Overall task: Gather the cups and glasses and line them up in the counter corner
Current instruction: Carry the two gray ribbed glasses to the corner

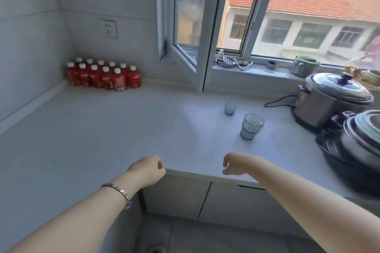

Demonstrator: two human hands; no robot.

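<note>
Two glasses stand upright on the white counter [102, 125] right of centre. A small pale frosted glass [230, 107] is the farther one. A taller clear grey-tinted glass [251, 126] stands nearer and a little to the right. My left hand [148, 170] hovers at the counter's front edge with fingers curled in, holding nothing. My right hand [236, 163] hangs over the front edge, fingers loosely bent and apart, empty, a short way in front of the taller glass.
Several red bottles [103, 76] fill the far left counter corner. An open window sash [197, 55] juts over the counter. A steel cooker [331, 98] with its black cord [279, 100] and stacked dark pots [357, 146] crowd the right side. Small items sit on the windowsill [257, 70].
</note>
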